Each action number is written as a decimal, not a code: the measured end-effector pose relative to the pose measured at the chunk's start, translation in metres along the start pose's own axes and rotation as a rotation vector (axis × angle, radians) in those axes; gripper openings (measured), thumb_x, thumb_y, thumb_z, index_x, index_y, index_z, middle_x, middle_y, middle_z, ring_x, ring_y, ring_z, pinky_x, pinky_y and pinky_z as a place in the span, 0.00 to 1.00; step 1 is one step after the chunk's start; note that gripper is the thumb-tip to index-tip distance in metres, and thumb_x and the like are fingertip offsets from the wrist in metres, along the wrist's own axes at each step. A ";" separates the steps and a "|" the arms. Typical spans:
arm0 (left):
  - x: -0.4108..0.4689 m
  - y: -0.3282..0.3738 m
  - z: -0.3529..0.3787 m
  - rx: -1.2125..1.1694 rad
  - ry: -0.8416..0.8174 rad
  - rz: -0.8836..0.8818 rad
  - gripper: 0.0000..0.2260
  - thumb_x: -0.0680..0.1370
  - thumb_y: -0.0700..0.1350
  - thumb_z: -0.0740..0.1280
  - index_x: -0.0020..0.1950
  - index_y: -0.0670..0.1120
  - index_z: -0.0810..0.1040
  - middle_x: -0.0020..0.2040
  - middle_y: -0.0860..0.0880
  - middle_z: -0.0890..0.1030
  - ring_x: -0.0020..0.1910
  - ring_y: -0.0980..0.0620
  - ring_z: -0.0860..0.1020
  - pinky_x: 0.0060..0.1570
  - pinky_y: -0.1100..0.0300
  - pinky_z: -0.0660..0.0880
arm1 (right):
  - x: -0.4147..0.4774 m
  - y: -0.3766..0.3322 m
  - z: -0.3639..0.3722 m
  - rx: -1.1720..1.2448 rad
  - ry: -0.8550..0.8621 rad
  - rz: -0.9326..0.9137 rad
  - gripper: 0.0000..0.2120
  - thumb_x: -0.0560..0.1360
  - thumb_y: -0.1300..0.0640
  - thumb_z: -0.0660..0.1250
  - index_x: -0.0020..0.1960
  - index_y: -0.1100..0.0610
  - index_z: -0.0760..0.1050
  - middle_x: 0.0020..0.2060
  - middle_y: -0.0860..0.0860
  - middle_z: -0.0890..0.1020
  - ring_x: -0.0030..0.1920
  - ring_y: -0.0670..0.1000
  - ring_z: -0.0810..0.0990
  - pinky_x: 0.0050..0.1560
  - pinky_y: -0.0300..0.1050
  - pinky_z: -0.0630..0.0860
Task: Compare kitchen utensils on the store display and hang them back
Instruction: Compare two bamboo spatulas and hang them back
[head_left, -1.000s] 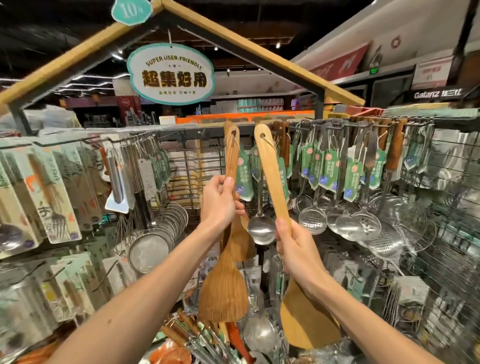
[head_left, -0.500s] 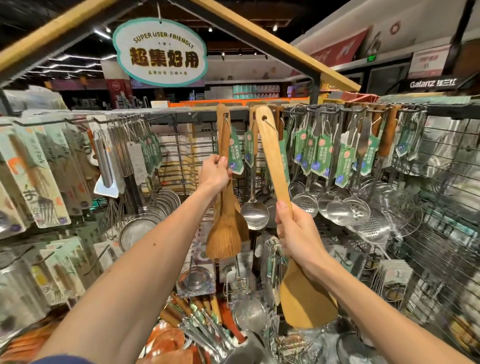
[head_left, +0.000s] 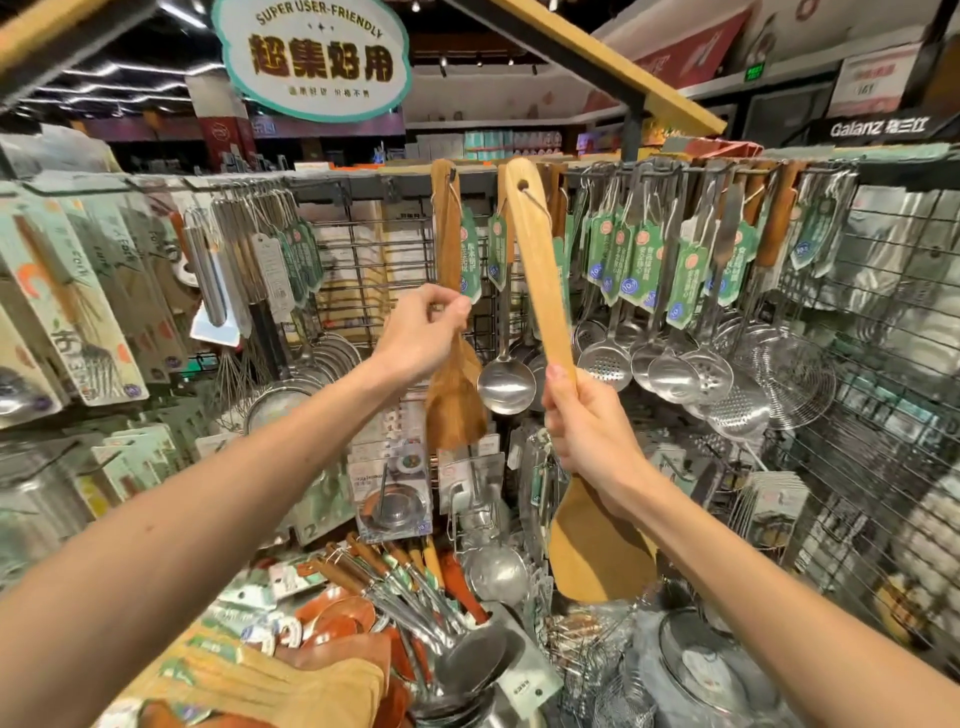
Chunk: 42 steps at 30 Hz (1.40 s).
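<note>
The left grip (head_left: 426, 335) pinched the dark spatula (head_left: 454, 408), which seemed to hang on its hook (head_left: 452, 174) already, maybe to steady it. The right grip (head_left: 589, 431) was wrapped round the light spatula (head_left: 543, 275), holding its top end up near the rail (head_left: 363, 182) for hanging.

Bright, even store light falls from ceiling strips (head_left: 104, 70) far above left; steel ladles (head_left: 506, 384) carry soft glare. Wide-angle bending curves the edges (the right wire grid (head_left: 883, 364) most), and left-edge packages (head_left: 31, 332) smear.
</note>
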<state>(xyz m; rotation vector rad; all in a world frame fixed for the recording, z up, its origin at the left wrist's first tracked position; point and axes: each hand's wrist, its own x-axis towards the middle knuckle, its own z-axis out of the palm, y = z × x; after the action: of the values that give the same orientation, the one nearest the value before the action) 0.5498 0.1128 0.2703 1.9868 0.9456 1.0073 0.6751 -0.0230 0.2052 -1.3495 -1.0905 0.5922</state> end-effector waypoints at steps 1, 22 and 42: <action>-0.012 0.005 -0.001 -0.050 -0.046 0.027 0.12 0.84 0.50 0.62 0.65 0.46 0.75 0.54 0.51 0.81 0.50 0.55 0.80 0.51 0.58 0.79 | -0.001 0.001 0.001 0.041 -0.029 0.016 0.16 0.84 0.47 0.53 0.43 0.56 0.67 0.24 0.44 0.66 0.22 0.43 0.61 0.22 0.35 0.59; -0.030 -0.020 0.008 -0.233 -0.089 -0.056 0.06 0.83 0.42 0.64 0.56 0.41 0.77 0.42 0.41 0.82 0.40 0.48 0.83 0.44 0.51 0.84 | 0.011 0.021 0.042 -0.234 -0.075 -0.098 0.04 0.82 0.51 0.62 0.53 0.49 0.74 0.36 0.48 0.85 0.34 0.52 0.83 0.35 0.48 0.76; 0.023 -0.007 -0.005 -0.110 0.067 0.112 0.07 0.83 0.45 0.65 0.57 0.47 0.80 0.42 0.48 0.83 0.36 0.55 0.83 0.37 0.60 0.81 | 0.062 -0.007 0.045 -0.284 -0.038 -0.272 0.06 0.83 0.51 0.61 0.51 0.52 0.74 0.28 0.35 0.81 0.25 0.42 0.75 0.31 0.40 0.70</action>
<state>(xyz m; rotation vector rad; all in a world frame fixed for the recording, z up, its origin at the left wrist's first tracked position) 0.5539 0.1363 0.2747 1.9423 0.8039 1.1698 0.6607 0.0504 0.2230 -1.4024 -1.4009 0.2695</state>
